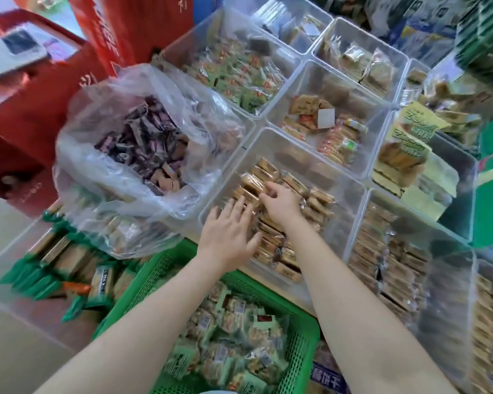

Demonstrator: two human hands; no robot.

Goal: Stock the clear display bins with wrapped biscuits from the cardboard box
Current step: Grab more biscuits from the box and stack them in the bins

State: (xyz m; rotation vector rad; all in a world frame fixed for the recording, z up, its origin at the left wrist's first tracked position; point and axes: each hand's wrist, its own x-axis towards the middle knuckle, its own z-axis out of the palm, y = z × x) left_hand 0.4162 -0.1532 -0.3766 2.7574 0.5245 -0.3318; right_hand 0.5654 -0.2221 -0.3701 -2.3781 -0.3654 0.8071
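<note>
Crinkly cellophane biscuit packets [271, 194], tan and oblong, lie heaped in a clear hard-plastic bin [350, 200] under both sets of fingers. Left hand [228, 237] rests flat with fingers spread and relaxed; right hand [279, 203] curls its fingertips onto one packet.

Both forearms are bare, with no sleeves, gloves or jewellery showing.
</note>
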